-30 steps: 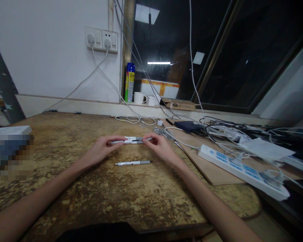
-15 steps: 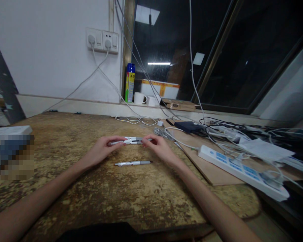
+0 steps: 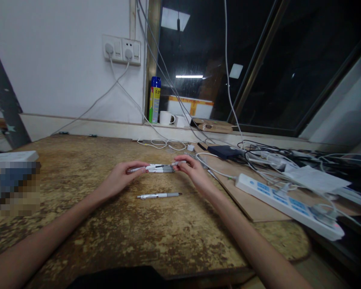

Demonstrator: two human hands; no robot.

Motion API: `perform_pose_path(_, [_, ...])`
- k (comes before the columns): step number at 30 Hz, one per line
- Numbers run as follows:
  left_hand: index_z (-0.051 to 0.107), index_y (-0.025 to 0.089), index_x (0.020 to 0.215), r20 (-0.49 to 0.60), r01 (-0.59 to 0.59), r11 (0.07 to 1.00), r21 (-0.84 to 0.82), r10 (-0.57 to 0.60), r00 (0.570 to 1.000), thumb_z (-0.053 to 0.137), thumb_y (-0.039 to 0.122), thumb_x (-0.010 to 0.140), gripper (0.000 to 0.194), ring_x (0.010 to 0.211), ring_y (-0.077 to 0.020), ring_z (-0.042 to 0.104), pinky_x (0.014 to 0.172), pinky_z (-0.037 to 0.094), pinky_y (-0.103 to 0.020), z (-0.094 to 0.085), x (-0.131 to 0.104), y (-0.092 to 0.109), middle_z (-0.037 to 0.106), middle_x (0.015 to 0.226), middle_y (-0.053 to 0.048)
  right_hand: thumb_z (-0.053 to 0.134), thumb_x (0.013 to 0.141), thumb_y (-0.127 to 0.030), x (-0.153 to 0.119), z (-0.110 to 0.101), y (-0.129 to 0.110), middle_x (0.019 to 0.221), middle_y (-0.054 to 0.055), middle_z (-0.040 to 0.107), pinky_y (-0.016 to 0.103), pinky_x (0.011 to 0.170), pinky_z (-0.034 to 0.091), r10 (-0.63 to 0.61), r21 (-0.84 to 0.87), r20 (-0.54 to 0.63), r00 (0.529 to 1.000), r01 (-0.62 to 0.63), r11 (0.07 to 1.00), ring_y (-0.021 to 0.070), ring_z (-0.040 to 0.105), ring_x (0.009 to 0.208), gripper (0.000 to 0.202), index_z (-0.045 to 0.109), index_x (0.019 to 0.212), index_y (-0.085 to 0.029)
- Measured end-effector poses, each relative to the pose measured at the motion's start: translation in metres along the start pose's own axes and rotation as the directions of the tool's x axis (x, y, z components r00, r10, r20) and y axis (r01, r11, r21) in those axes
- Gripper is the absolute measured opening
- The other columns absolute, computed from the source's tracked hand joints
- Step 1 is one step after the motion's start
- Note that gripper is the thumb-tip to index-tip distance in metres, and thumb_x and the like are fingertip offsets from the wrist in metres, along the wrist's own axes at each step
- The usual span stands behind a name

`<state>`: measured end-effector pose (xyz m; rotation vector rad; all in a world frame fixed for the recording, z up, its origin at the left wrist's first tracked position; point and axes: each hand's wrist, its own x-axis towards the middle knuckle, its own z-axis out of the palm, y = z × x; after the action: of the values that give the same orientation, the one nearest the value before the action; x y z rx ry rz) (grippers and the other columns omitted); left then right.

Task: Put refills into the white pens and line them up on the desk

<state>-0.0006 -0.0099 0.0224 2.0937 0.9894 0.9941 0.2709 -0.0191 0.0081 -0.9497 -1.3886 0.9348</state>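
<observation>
My left hand (image 3: 130, 171) pinches the white upper part of a pen (image 3: 152, 166), with a thin dark tip sticking out to the right. A short grey pen barrel piece (image 3: 179, 162) sits between the thumb and fingers of my right hand (image 3: 189, 167), apart from the rest of that pen. Just under and behind the held pen, several white-and-grey pens (image 3: 164, 170) lie side by side on the table. Nearer to me rests a single white-and-grey pen (image 3: 159, 196), crosswise and untouched.
The worn wooden table (image 3: 138, 237) spreads around my arms. To the right, a white power strip (image 3: 289, 204) lies across a brown board (image 3: 237, 196) among tangled cables (image 3: 267, 160). A spray can (image 3: 155, 100) and a white mug (image 3: 166, 117) stand on the sill.
My right hand has moved slightly right and up with the grey barrel piece, which has come away from the pen in my left hand. A thin dark tip now shows there.
</observation>
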Motion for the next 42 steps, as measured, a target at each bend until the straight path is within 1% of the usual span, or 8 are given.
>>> perform_pose_path(7, [0.075, 0.027, 0.117, 0.012, 0.002, 1.000, -0.022, -0.002, 1.000, 0.060, 0.046, 0.094, 0.034, 0.113, -0.0267, 0.067, 0.103, 0.047, -0.041, 0.001, 0.000, -0.001, 0.074, 0.123, -0.006, 0.068, 0.080, -0.036, -0.001, 0.001, 0.001, 0.092, 0.003, 0.071, 0.036, 0.093, 0.053, 0.008, 0.011, 0.026, 1.000, -0.008, 1.000, 0.0179, 0.070, 0.086, 0.026, 0.069, 0.101, -0.021])
perform_pose_path(11, [0.075, 0.026, 0.118, 0.020, 0.008, 0.999, -0.037, -0.008, 1.000, 0.061, 0.047, 0.093, 0.036, 0.113, -0.0268, 0.067, 0.102, 0.048, -0.041, 0.003, 0.000, -0.002, 0.074, 0.123, -0.006, 0.070, 0.079, -0.036, -0.003, 0.004, -0.002, 0.091, 0.003, 0.071, 0.035, 0.090, 0.054, 0.011, -0.002, 0.036, 0.999, -0.011, 1.000, 0.0183, 0.069, 0.085, 0.024, 0.069, 0.099, -0.021])
perform_pose_path(18, [0.075, 0.026, 0.117, 0.052, 0.013, 0.997, -0.079, -0.009, 0.999, 0.062, 0.044, 0.093, 0.034, 0.111, -0.0268, 0.068, 0.101, 0.049, -0.041, 0.006, -0.003, 0.002, 0.074, 0.123, -0.006, 0.072, 0.080, -0.032, -0.007, 0.013, -0.002, 0.097, 0.003, 0.071, 0.031, 0.080, 0.051, -0.103, -0.130, 0.101, 0.989, 0.116, 0.985, 0.0188, 0.065, 0.086, 0.019, 0.070, 0.096, -0.023])
perform_pose_path(25, [0.078, 0.027, 0.113, 0.056, 0.023, 0.995, -0.100, -0.018, 0.998, 0.065, 0.042, 0.091, 0.030, 0.108, -0.0275, 0.069, 0.099, 0.051, -0.042, 0.008, -0.004, 0.012, 0.076, 0.119, -0.006, 0.069, 0.083, -0.033, -0.013, 0.022, -0.005, 0.096, 0.003, 0.071, 0.030, 0.072, 0.049, -0.109, -0.161, 0.154, 0.982, 0.133, 0.978, 0.0174, 0.062, 0.079, 0.018, 0.071, 0.097, -0.023])
perform_pose_path(31, [0.077, 0.026, 0.113, 0.060, 0.004, 0.997, -0.071, 0.000, 0.998, 0.063, 0.042, 0.092, 0.030, 0.110, -0.0267, 0.069, 0.101, 0.050, -0.042, 0.008, -0.004, 0.011, 0.076, 0.119, -0.006, 0.068, 0.085, -0.031, -0.015, 0.023, -0.007, 0.096, 0.004, 0.070, 0.030, 0.075, 0.051, -0.136, -0.183, 0.177, 0.975, 0.168, 0.969, 0.0173, 0.063, 0.081, 0.015, 0.071, 0.097, -0.022])
perform_pose_path(36, [0.075, 0.022, 0.116, 0.089, 0.008, 0.998, -0.057, -0.002, 0.996, 0.062, 0.041, 0.093, 0.033, 0.112, -0.0259, 0.069, 0.103, 0.048, -0.041, 0.007, -0.003, 0.008, 0.075, 0.121, -0.007, 0.070, 0.085, -0.030, -0.015, 0.023, -0.005, 0.097, 0.004, 0.070, 0.030, 0.080, 0.051, -0.163, -0.154, 0.195, 0.967, 0.195, 0.969, 0.0164, 0.065, 0.086, 0.017, 0.070, 0.098, -0.019])
perform_pose_path(40, [0.075, 0.022, 0.116, 0.094, -0.009, 0.998, -0.059, 0.014, 0.996, 0.063, 0.040, 0.093, 0.032, 0.112, -0.0254, 0.068, 0.103, 0.048, -0.039, 0.008, -0.003, 0.006, 0.075, 0.122, -0.007, 0.071, 0.086, -0.034, -0.014, 0.023, -0.001, 0.099, 0.004, 0.070, 0.029, 0.076, 0.052, -0.148, -0.133, 0.205, 0.967, 0.178, 0.975, 0.0155, 0.065, 0.083, 0.021, 0.069, 0.099, -0.019])
perform_pose_path(42, [0.075, 0.021, 0.116, 0.097, -0.009, 0.999, -0.054, 0.014, 0.995, 0.063, 0.040, 0.092, 0.033, 0.112, -0.0257, 0.068, 0.103, 0.049, -0.039, 0.008, -0.003, 0.005, 0.075, 0.122, -0.007, 0.070, 0.087, -0.039, -0.013, 0.024, 0.002, 0.092, 0.003, 0.070, 0.028, 0.073, 0.052, -0.128, -0.116, 0.209, 0.969, 0.154, 0.981, 0.0152, 0.065, 0.078, 0.024, 0.067, 0.100, -0.019])
